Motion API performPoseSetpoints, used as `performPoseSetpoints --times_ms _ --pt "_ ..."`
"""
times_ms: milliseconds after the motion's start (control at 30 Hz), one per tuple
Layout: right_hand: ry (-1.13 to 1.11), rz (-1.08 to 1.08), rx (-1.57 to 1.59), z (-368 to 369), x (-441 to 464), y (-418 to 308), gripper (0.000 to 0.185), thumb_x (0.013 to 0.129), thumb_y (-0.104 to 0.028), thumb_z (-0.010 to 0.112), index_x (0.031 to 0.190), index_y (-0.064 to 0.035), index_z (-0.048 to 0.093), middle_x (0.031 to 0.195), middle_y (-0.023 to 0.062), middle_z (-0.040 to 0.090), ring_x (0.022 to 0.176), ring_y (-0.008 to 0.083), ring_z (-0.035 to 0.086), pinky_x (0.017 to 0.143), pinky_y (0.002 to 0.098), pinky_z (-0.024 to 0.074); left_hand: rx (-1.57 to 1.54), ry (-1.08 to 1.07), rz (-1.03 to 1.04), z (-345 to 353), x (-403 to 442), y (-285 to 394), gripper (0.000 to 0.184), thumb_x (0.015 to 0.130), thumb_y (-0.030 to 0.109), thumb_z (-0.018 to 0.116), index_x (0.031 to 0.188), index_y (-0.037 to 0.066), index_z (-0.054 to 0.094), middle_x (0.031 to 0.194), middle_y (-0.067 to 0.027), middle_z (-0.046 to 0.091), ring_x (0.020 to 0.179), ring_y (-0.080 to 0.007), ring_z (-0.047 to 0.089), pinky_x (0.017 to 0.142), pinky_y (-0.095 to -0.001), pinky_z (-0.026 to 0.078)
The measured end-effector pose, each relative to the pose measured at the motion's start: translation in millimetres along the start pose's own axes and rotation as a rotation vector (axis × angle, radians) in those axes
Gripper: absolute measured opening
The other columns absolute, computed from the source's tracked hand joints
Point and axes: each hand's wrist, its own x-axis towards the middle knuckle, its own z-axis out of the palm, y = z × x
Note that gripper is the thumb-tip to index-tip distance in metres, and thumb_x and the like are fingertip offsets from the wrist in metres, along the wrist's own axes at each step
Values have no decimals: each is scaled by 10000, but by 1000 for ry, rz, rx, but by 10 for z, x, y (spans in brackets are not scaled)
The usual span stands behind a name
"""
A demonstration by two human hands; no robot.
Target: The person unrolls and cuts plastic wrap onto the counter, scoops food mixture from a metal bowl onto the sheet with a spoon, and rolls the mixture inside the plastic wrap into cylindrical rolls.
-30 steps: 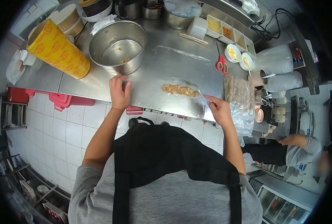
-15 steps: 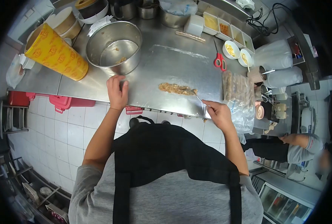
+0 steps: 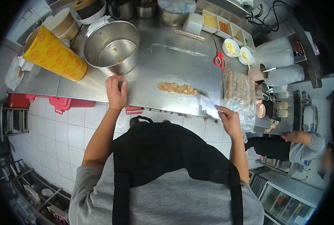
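A long strip of chopped, brownish filling [image 3: 177,88] lies on clear plastic film [image 3: 152,98] over the steel counter. My right hand [image 3: 230,118] grips the handle end of a spoon [image 3: 209,98], smeared by motion. The spoon's head is just right of the strip and looks apart from it. Resting on the counter near its front edge, my left hand [image 3: 116,91] has its fingers stretched forward and the thumb apart. Its fingertips reach the lower side of a large steel pot [image 3: 131,62], which has a few food scraps inside.
Red-handled scissors [image 3: 220,60] lie beyond the film, near two white bowls [image 3: 231,48]. Wrapped rolls [image 3: 233,86] are stacked at right. A yellow patterned cylinder [image 3: 56,54] leans at left. Ingredient tubs [image 3: 210,21] line the back. Another person [image 3: 302,146] stands at far right.
My right hand has moved right and slightly towards me, drawing the spoon off the right end of the filling strip. My left hand stays by the pot.
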Motion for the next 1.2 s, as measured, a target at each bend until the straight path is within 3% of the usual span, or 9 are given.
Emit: performPoseSetpoints --times_ms 33,167,267,467,667,767,900,1033,1200 --pt "-15 -7 -5 45 -26 -13 257 885 -58 588 1120 -49 692 626 13 539 586 63 426 544 243 391 4 -1 11 4 3 -18 199 878 149 599 1044 39 592 1095 -157 555 1044 -335 486 914 -412 387" --pt "37 -31 -41 -43 -66 -116 260 882 -87 595 1121 -70 696 610 45 550 552 80 440 543 261 405 12 -3 15 -1 13 -10 197 874 144 603 1039 37 594 1093 -161 552 1031 -338 487 905 -413 391" --pt "7 -97 -124 66 31 -253 238 854 -134 608 1066 -133 718 689 156 637 573 266 600 577 347 469 3 -6 15 -2 7 -1 200 871 142 604 1041 37 593 1094 -163 552 1035 -339 487 908 -414 391" --pt "-50 -114 -141 -14 -8 -488 249 838 -131 602 1056 -140 721 730 159 655 616 309 619 597 370 488 16 25 6 6 0 -19 183 878 131 596 1038 42 597 1089 -145 566 1047 -317 498 914 -393 397" --pt "-15 -293 -134 249 137 -452 250 853 -127 594 1068 -140 720 672 146 636 576 250 623 578 342 487 31 27 18 3 2 -20 184 874 127 598 1039 44 592 1079 -141 567 1038 -313 499 906 -389 396" --pt "-30 -57 -9 161 199 -423 257 865 -122 586 1088 -138 714 627 127 608 532 184 604 554 315 472 15 23 9 8 -4 -23 186 876 135 596 1038 45 590 1074 -141 567 1037 -315 499 909 -391 393" --pt "-56 -91 52 352 236 -189 279 881 -64 586 1138 -88 692 589 3 465 555 68 388 533 245 372 15 20 15 5 0 -26 184 879 147 595 1034 47 591 1078 -142 566 1040 -318 497 914 -396 389" --pt "-44 -81 51 379 287 -286 290 880 -76 581 1149 -99 686 608 25 510 573 74 423 564 249 405 7 14 9 12 -3 -21 184 880 153 596 1032 48 592 1085 -146 562 1047 -321 494 920 -400 387" --pt "5 -292 -2 528 283 -247 285 865 -151 573 1116 -171 706 672 127 623 554 195 572 567 317 454 0 12 -5 0 3 2 186 881 157 597 1032 48 593 1088 -150 560 1055 -324 492 927 -404 385"
